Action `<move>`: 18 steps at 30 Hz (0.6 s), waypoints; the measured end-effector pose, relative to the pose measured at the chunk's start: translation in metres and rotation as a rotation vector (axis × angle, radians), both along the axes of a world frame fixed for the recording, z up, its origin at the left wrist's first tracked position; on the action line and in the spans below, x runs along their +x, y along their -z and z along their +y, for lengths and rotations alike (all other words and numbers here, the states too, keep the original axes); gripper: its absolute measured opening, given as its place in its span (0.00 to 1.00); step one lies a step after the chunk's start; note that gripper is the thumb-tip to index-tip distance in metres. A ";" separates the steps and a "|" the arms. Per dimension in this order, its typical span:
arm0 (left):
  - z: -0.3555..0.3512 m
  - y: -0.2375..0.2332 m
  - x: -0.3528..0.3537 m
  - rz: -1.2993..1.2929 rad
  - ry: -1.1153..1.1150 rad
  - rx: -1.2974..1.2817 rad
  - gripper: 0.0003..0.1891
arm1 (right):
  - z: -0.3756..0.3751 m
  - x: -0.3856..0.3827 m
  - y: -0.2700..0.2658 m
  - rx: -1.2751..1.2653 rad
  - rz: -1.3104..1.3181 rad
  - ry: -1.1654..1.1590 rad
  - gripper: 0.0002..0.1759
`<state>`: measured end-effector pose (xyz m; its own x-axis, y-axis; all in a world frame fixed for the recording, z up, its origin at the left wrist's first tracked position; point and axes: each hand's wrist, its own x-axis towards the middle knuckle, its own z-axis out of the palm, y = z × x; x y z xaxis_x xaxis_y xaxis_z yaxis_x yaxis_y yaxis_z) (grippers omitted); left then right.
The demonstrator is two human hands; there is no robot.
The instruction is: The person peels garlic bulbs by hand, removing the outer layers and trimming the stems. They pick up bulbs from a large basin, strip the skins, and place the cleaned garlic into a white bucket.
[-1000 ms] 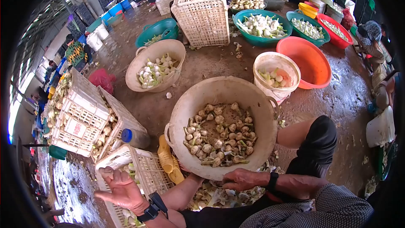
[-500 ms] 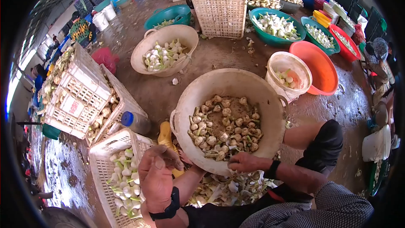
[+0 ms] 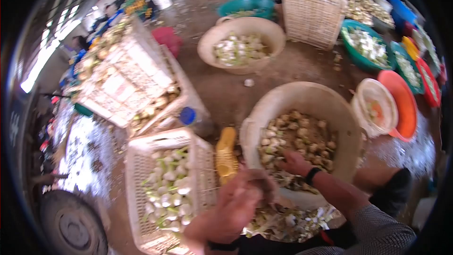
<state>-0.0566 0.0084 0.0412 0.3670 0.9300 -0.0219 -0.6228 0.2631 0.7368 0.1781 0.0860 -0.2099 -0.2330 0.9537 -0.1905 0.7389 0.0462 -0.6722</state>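
Note:
Smeared by motion, my left hand [image 3: 238, 200] is raised in front of the basin's near left side, beside the crate of trimmed bulbs. My right hand [image 3: 296, 163] reaches inside the large beige basin [image 3: 302, 92], fingers curled together right at the garlic bulbs [image 3: 302, 132]. What those fingers hold, if anything, is hidden. The bulbs in the basin are brownish and untrimmed, with short stems. Below the basin's near rim lies a heap of garlic peelings [image 3: 288, 222]. Clean white garlic [image 3: 170, 189] with green stems fills much of the white crate [image 3: 137, 160] at my left.
A yellow object [image 3: 226, 153] and a blue-capped jar [image 3: 188, 115] stand between crate and basin. Stacked crates [image 3: 118, 89] of garlic lean at left, above a wheel [image 3: 71, 226]. A white bucket [image 3: 375, 89], an orange basin [image 3: 408, 108] and another beige basin [image 3: 240, 26] stand beyond.
The view has swung left, so everything sits further right. My right hand has gone from the basin's near rim in among the bulbs. My left hand has turned and moved toward the basin.

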 end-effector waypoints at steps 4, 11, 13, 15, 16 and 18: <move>0.006 0.011 0.011 0.112 0.126 -0.073 0.17 | 0.006 -0.011 0.032 -0.071 -0.208 -0.086 0.23; 0.002 0.030 0.025 0.081 0.154 -0.146 0.18 | -0.013 0.012 0.049 0.237 -0.005 -0.107 0.23; 0.002 0.030 0.026 0.088 0.181 -0.133 0.19 | -0.025 0.018 0.047 0.219 0.092 -0.072 0.23; 0.001 0.030 0.032 0.114 0.168 -0.133 0.19 | -0.039 0.030 0.056 0.120 0.030 -0.063 0.25; 0.001 0.034 0.033 0.184 0.174 -0.100 0.19 | -0.047 0.031 0.059 0.146 0.185 0.026 0.26; 0.002 0.039 0.038 0.250 0.190 -0.042 0.20 | -0.051 0.041 0.043 0.140 0.096 0.010 0.27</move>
